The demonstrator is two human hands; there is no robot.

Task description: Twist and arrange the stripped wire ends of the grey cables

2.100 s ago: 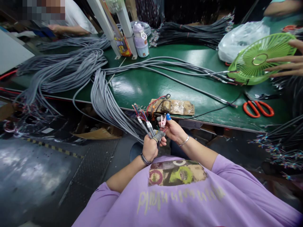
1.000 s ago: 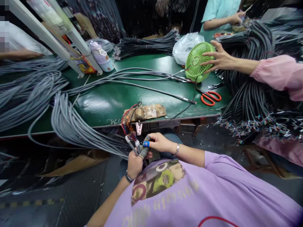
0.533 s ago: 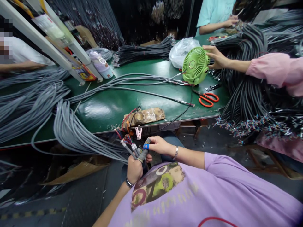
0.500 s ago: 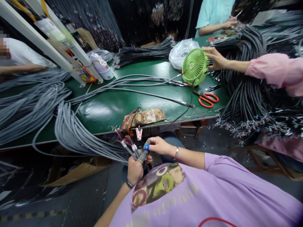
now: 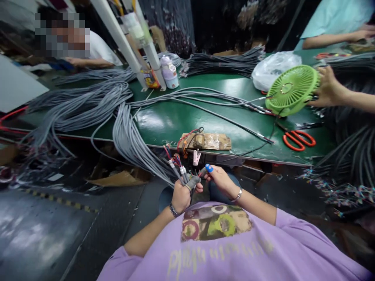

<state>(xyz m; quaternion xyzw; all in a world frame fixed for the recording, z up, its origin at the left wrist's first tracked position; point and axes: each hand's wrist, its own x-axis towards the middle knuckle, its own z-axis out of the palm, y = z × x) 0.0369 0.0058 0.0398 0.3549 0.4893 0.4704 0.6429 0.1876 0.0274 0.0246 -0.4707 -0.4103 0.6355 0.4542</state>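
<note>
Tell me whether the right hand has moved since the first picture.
Yes: the right hand has moved away from the brown board, down and to the right in the view.

Cables (image 5: 99,99) lie left of the fan (image 5: 291,89) (scissors (image 5: 289,131) before it) on the table (image 5: 164,123).

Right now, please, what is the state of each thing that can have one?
Left hand: closed around grey cables
Grey cables: ends stripped, coloured wires exposed
Right hand: partly curled beside the left, grip unclear
Green fan: tilted, co-worker's hand at its edge
Orange-handled scissors: lying, handles apart
Bottle: upright
Pink clip: open or shut, unclear
</note>
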